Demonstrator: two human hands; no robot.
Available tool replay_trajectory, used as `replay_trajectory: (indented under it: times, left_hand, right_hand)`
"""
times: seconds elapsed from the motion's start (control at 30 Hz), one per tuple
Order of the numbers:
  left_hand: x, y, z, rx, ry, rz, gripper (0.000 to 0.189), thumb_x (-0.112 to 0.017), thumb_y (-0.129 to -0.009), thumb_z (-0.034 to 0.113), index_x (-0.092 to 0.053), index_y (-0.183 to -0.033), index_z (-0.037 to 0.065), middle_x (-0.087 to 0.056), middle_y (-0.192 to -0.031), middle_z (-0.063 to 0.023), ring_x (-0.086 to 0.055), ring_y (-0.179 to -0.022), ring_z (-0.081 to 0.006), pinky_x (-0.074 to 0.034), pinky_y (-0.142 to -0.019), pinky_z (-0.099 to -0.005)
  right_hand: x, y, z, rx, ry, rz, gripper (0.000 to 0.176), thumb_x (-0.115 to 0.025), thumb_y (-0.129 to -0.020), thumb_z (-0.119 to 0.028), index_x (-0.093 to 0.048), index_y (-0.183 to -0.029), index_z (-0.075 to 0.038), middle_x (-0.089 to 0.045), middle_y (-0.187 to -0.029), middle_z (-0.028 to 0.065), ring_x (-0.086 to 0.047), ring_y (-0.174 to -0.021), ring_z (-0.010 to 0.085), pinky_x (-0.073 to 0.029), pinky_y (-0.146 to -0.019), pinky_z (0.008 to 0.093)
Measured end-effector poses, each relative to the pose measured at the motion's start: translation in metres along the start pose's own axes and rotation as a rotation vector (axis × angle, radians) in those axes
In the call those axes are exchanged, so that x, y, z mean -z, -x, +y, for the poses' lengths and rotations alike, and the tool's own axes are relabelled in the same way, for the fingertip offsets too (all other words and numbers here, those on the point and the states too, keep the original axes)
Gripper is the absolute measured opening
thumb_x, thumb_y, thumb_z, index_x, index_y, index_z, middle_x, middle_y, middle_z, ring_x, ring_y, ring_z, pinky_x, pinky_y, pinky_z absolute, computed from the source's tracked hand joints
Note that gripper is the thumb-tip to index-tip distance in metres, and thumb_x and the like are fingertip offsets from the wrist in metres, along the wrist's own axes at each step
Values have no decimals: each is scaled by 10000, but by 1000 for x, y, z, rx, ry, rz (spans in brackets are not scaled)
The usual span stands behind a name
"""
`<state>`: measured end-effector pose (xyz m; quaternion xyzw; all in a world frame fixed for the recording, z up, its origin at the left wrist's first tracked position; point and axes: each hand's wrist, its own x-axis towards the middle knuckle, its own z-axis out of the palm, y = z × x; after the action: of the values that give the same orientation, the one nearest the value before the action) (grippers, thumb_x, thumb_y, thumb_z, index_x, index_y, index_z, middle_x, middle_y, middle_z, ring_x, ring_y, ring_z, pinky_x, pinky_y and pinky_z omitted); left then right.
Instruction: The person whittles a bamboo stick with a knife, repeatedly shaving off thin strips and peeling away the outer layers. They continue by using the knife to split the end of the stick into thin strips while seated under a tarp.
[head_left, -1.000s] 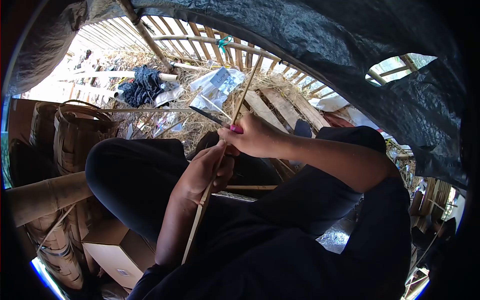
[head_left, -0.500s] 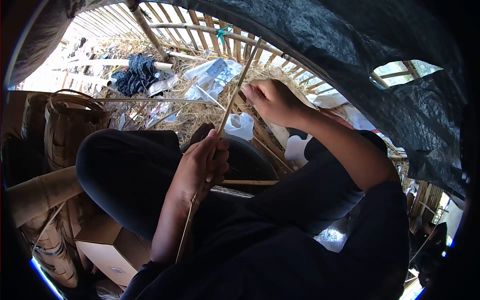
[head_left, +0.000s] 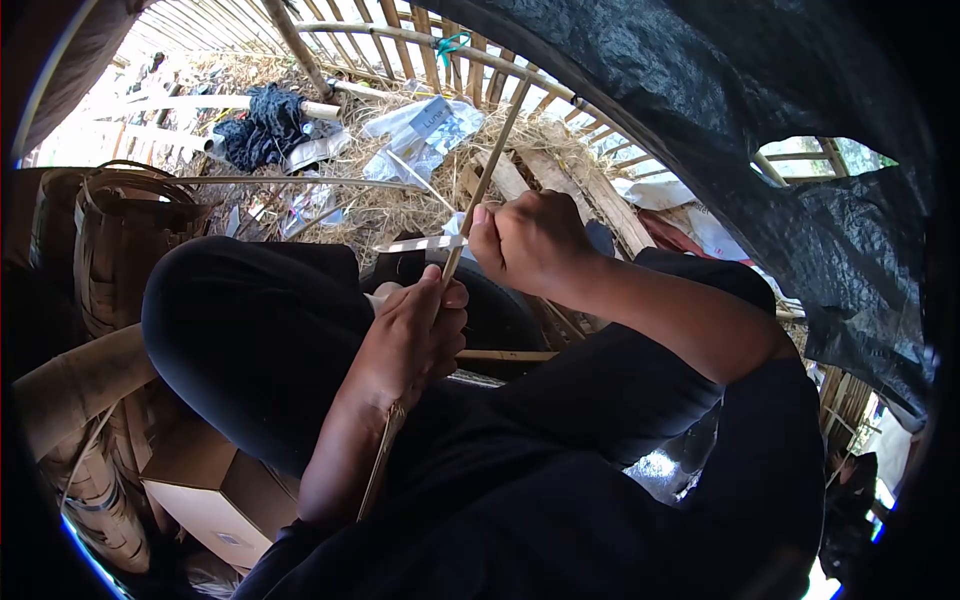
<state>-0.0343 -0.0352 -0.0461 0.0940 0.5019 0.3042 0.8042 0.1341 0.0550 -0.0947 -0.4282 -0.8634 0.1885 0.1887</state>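
My left hand (head_left: 410,335) is closed around a long, narrow bamboo strip (head_left: 503,140), which slants from my lap up toward the slatted fence. The strip's lower end (head_left: 378,468) runs along my left wrist and forearm. Just above that hand, my right hand (head_left: 530,238) is closed on a knife, its handle hidden in the fist. The pale knife blade (head_left: 425,243) points left and crosses the strip; whether it cuts in cannot be made out.
Woven bamboo baskets (head_left: 130,235) and a cardboard box (head_left: 215,495) stand at my left, near a thick bamboo pole (head_left: 85,375). Dark plastic sheeting (head_left: 700,110) hangs at upper right. Straw, plastic bags (head_left: 425,135) and dark cloth (head_left: 262,128) litter the ground before the slatted bamboo fence (head_left: 480,70).
My right hand has come down and left along the strip toward my left hand. The knife blade has come into view across the strip. My left hand keeps its hold.
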Motion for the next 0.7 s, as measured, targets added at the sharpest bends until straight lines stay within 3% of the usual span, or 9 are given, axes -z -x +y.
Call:
replay_trajectory:
  times: [0.13,0.17,0.27,0.3,0.4,0.57,0.7]
  left_hand:
    - [-1,-1,-7,25,-36,-51,353,-363,-1037,423,-487,-854,149,-314,-597,98,-278,-464,-29,-211,-417,-213]
    - [-2,0,-7,20,-36,-52,353,-363,-1037,423,-487,-854,149,-314,-597,98,-278,-464,-29,-211,-417,-213]
    - [-5,-1,-2,13,-41,-9,346,-372,-1036,415,-502,-868,142,-316,-609,94,-282,-468,-32,-213,-418,-215]
    - [-6,0,1,10,-14,11,340,-374,-1036,408,-508,-877,139,-316,-610,92,-283,-469,-33,-213,-416,-218]
    - [-9,-5,2,8,47,-4,327,-377,-1036,388,-500,-864,137,-312,-583,88,-266,-439,-33,-202,-393,-212]
    - [-3,-4,7,19,122,-103,322,-378,-1032,399,-480,-861,146,-311,-580,92,-268,-439,-38,-201,-389,-217]
    - [-3,-5,4,65,146,-82,326,-373,-1030,410,-453,-838,160,-296,-562,93,-248,-421,-37,-195,-378,-213]
  right_hand:
    - [2,-26,29,-204,130,-31,491,-437,-926,-255,-597,-532,-11,-540,-497,226,-597,-491,388,-504,-537,483]
    - [6,-31,36,-223,127,-125,498,-432,-932,-265,-599,-545,1,-557,-523,239,-606,-509,397,-506,-545,482]
    - [10,-13,6,-300,79,-75,460,-460,-921,-241,-607,-560,2,-582,-562,248,-610,-516,414,-517,-554,486]
    - [13,-3,-12,-239,139,2,440,-528,-882,-238,-577,-505,-16,-569,-504,217,-613,-459,360,-521,-467,442]
    - [11,5,-2,-180,112,-1,432,-526,-880,-229,-584,-509,-15,-562,-499,221,-596,-437,370,-514,-458,445]
    - [3,-2,17,-255,84,68,444,-526,-875,-226,-573,-485,-20,-545,-475,219,-586,-424,375,-507,-451,447]
    - [6,8,9,-121,74,46,465,-521,-878,-253,-562,-479,-20,-527,-449,204,-576,-413,376,-508,-455,459]
